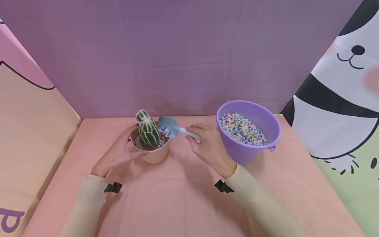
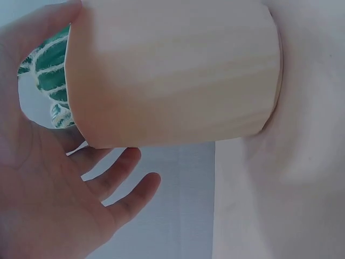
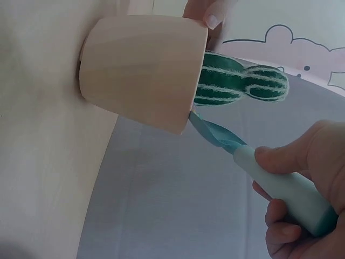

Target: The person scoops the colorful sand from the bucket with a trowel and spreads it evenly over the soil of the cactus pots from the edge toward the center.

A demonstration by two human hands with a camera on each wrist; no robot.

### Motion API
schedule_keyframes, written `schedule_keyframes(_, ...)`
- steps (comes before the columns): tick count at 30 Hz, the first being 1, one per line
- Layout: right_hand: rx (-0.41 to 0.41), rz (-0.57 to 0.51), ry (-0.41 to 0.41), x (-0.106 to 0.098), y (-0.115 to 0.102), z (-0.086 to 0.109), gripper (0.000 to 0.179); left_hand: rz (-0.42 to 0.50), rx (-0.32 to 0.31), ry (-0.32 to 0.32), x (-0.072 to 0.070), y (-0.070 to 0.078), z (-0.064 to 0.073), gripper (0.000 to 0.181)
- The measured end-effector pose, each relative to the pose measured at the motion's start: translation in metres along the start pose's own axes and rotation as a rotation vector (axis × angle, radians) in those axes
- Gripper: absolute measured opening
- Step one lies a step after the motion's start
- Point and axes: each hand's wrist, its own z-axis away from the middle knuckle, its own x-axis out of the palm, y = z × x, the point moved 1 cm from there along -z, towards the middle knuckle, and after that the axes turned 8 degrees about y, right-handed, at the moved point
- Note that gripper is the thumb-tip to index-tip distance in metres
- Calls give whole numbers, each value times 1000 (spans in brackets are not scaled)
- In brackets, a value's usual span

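A green striped cactus (image 1: pixel 149 132) leans in a light-coloured flower pot (image 1: pixel 155 156) at the table's left. My left hand (image 1: pixel 119 150) holds the pot's rim, the thumb at the near side and the fingers round the far left; the left wrist view shows the pot's wall (image 2: pixel 178 75) between them. In my right hand (image 1: pixel 209 146) is the pale handle of a small blue trowel (image 1: pixel 169 126). The trowel's blade (image 3: pixel 218 132) is tipped at the rim, with colourful pebbles (image 1: pixel 164 132) at its edge and in the pot's right side. The pot's far side is hidden.
To the right stands a purple bucket (image 1: pixel 241 153) partly filled with multicoloured pebbles (image 1: pixel 242 130). A pink cloth (image 1: pixel 177 204) covers the table. Purple fabric (image 1: pixel 183 59) hangs behind, and a panel with a panda picture (image 1: pixel 340 128) stands at the right.
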Motion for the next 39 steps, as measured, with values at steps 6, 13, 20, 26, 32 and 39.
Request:
schedule_keyframes(6,1,6,12,-2,0,0,24,-7,-21,8,0,3,1,103)
schedule_keyframes(13,0,7,22,-2,0,3,23,-23,-42,31,2,5,5,103)
schedule_keyframes(20,-4,0,28,-2,1,4,24,-116,-3,92,7,13,10,100)
schedule_keyframes(26,-14,2,37,-2,2,6,23,-198,-14,111,9,17,14,99)
schedule_keyframes(32,-12,3,35,-2,5,7,24,-195,-37,105,10,16,16,99)
schedule_keyframes(39,56,40,-33,-6,6,5,27,-198,-38,101,10,18,17,100)
